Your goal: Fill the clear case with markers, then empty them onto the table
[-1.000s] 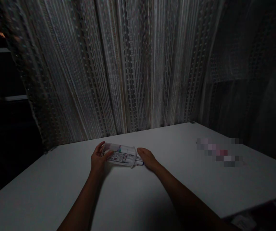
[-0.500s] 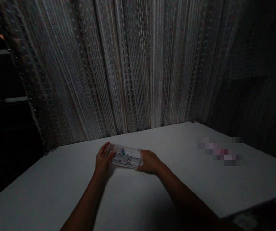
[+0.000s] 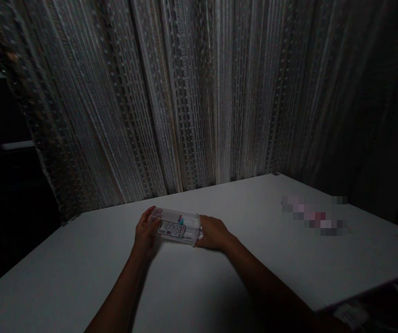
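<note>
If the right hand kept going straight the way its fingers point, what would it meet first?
The right hand points left, at the end of the clear plastic case it already touches, so it would press into that first. Past the case is the left hand, holding the other end. Depth is hard to judge in the dim light.

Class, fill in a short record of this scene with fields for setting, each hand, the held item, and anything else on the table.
Setting: dim room, white table, striped curtain behind
Left hand: grips the left end of the clear case
Right hand: closed against the case's right end
Held item: clear plastic case lying on its side, printed label, coloured contents inside
Elsewhere on table: a blurred-out patch at right, contents unreadable
</note>
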A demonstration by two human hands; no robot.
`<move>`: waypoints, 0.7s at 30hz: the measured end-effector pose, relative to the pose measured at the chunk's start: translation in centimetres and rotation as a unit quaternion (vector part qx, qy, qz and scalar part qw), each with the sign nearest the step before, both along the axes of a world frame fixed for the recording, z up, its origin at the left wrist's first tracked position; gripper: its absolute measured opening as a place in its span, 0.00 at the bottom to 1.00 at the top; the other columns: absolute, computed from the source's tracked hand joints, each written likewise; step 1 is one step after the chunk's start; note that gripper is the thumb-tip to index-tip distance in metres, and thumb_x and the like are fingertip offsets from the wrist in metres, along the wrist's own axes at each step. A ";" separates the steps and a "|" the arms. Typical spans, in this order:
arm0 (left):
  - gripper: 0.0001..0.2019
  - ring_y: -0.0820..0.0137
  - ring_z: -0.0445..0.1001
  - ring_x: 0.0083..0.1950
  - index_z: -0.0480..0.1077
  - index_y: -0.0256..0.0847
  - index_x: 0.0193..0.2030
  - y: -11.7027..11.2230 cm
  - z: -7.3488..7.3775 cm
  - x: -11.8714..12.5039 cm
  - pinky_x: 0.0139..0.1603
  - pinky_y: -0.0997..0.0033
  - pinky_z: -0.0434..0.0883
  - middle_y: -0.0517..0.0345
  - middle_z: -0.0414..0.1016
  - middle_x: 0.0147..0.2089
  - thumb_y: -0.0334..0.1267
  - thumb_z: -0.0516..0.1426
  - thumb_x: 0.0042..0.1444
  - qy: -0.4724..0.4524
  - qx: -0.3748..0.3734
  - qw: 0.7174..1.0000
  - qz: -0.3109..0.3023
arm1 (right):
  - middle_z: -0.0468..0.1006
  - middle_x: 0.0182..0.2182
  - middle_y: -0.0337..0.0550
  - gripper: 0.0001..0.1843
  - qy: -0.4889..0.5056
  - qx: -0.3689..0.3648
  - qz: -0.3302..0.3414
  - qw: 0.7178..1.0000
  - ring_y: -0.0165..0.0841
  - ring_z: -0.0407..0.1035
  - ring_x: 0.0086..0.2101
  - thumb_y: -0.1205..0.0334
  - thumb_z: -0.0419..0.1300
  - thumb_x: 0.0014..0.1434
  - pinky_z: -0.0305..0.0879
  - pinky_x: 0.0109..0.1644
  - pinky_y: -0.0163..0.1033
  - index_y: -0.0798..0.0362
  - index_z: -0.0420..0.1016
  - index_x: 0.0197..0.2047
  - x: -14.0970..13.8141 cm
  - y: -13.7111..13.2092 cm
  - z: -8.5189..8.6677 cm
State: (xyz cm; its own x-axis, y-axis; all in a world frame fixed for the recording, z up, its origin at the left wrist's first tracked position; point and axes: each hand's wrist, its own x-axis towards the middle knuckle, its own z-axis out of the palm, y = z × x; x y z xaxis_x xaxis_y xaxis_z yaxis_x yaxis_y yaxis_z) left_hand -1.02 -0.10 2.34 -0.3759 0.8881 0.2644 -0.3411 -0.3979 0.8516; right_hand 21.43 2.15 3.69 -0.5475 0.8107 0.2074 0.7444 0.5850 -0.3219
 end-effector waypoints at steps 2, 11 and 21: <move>0.34 0.70 0.74 0.35 0.68 0.41 0.47 0.0 0.0 0.0 0.37 0.71 0.71 0.57 0.75 0.40 0.41 0.72 0.30 -0.003 0.003 1.000 -0.001 | 0.74 0.45 0.51 0.33 -0.006 0.001 -0.004 1.000 0.47 0.69 0.44 0.49 0.68 0.42 0.62 0.42 0.42 0.54 0.68 0.50 0.1 0.1 -0.1; 0.35 0.69 0.74 0.35 0.68 0.40 0.49 -0.1 0.0 -0.3 0.35 0.71 0.70 0.55 0.74 0.41 0.42 0.71 0.30 0.017 -0.005 1.000 0.008 | 0.75 0.44 0.52 0.31 -0.025 0.009 -0.008 1.000 0.46 0.70 0.42 0.47 0.66 0.44 0.62 0.41 0.42 0.55 0.68 0.48 0.2 0.2 -0.2; 0.26 0.67 0.72 0.35 0.69 0.37 0.43 0.6 -1.4 -0.7 0.35 0.70 0.68 0.56 0.73 0.36 0.57 0.62 0.45 0.132 -0.033 0.990 -0.022 | 0.73 0.47 0.53 0.33 -0.018 0.005 -0.003 1.000 0.46 0.68 0.45 0.53 0.67 0.44 0.62 0.45 0.43 0.55 0.68 0.53 0.2 0.5 -0.1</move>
